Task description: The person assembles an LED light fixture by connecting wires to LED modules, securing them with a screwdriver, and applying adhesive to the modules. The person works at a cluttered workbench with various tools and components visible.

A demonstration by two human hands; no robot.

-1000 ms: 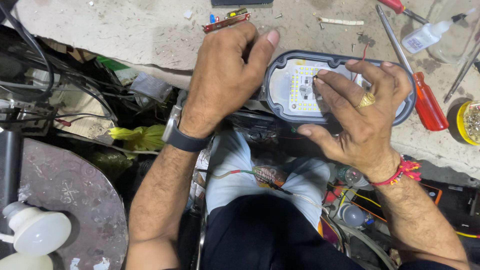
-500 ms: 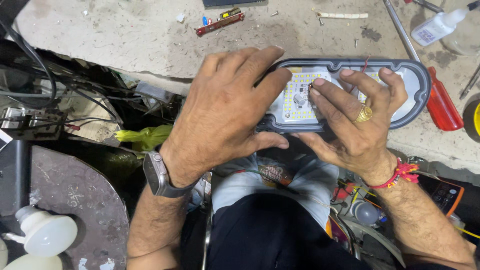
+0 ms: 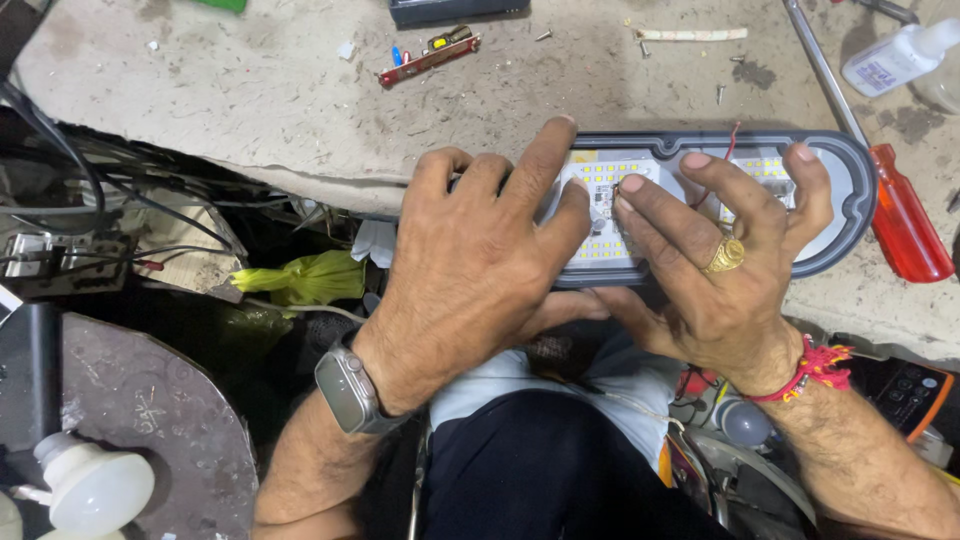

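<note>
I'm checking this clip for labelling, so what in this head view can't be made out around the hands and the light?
- Left end of the LED lamp housing: covered by the left hand.
- What the fingertips pinch on the LED board: too small; the right hand covers the middle.
- Red-handled screwdriver: its tip runs off the top edge.
- White squeeze bottle: cut by the right edge.
- White bulb: cut by the bottom edge.
</note>
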